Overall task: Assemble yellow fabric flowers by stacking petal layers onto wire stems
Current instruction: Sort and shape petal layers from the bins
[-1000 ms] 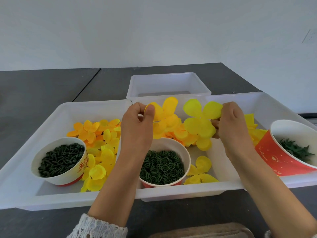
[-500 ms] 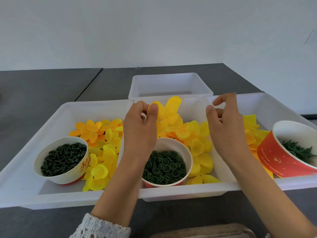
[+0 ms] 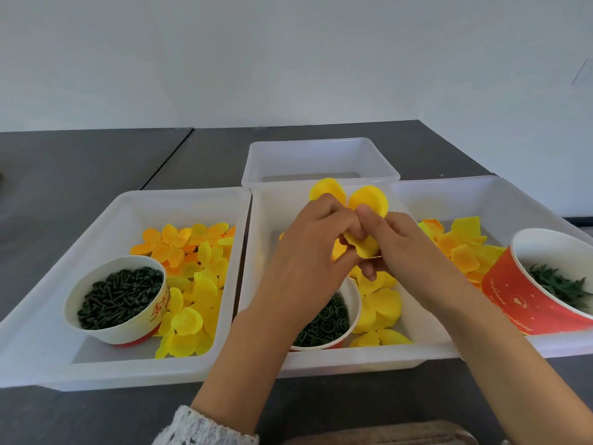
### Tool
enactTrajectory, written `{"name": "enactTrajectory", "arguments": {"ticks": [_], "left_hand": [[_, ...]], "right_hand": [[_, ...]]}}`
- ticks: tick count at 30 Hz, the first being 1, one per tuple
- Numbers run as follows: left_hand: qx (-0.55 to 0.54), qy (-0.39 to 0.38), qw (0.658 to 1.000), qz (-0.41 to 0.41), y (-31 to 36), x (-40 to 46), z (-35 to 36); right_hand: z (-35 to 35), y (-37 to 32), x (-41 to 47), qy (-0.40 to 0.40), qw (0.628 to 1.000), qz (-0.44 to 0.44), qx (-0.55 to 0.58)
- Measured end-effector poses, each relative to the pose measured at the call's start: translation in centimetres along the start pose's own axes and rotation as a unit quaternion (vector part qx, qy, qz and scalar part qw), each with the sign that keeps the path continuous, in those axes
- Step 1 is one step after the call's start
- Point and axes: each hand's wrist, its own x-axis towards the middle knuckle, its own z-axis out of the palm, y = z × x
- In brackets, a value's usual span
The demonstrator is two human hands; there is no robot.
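1. Here, your stock sits in the middle tray point(image 3: 263, 252): loose petal layers point(image 3: 378, 303) at 5 o'clock of your hands, and a cup of green rings point(image 3: 324, 326) right under your left wrist.
2. You hold the flower point(image 3: 359, 220) above that tray; I judge a layer is being seated. No wire stem shows.
3. Your left hand point(image 3: 308, 252) and right hand point(image 3: 404, 248) meet, fingers curled and pinching the petals.
4. Next, slide the layer snug without creasing it.

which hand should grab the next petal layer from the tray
Right, probably. The left hand pinches the half-built flower, while the right hand only steadies it and sits nearer the loose petals.
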Motion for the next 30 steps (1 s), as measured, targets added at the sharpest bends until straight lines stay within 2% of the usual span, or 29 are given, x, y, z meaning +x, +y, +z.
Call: {"name": "enactTrajectory", "arguments": {"ticks": [3,8,12,14,16,20,23,26,30], "left_hand": [[-0.034,0.015,0.999,-0.036,-0.3,0.0,0.0],[-0.014,0.018,0.995,-0.1,-0.6,-0.1,-0.1],[0.102,0.05,0.993,-0.032,-0.3,0.1,-0.5],[0.132,0.066,0.989,-0.011,-0.2,0.0,-0.5],[0.124,0.068,0.99,-0.016,-0.4,0.0,-0.4],[0.08,0.036,0.995,-0.052,-0.8,0.0,-0.1],[0.03,0.029,0.997,-0.07,-0.7,-0.1,-0.1],[0.014,0.026,0.997,-0.069,-0.6,-0.1,-0.2],[0.045,0.029,0.997,-0.063,-0.4,0.0,0.0]], "right_hand": [[-0.9,0.5,0.4,0.016,0.996,0.051,0.064],[-1.5,0.8,0.5,-0.058,0.982,0.121,0.13],[-1.9,0.3,0.4,-0.125,0.948,0.227,0.183],[-2.1,0.3,0.3,-0.146,0.94,0.223,0.211],[-1.9,0.4,0.3,-0.134,0.947,0.205,0.209],[-1.9,1.0,0.5,-0.057,0.981,0.157,0.101],[-1.8,1.1,0.5,-0.047,0.991,0.126,0.03],[-1.6,0.8,0.4,-0.051,0.994,0.097,0.017],[-1.5,0.5,0.2,-0.045,0.996,0.074,0.017]]}}
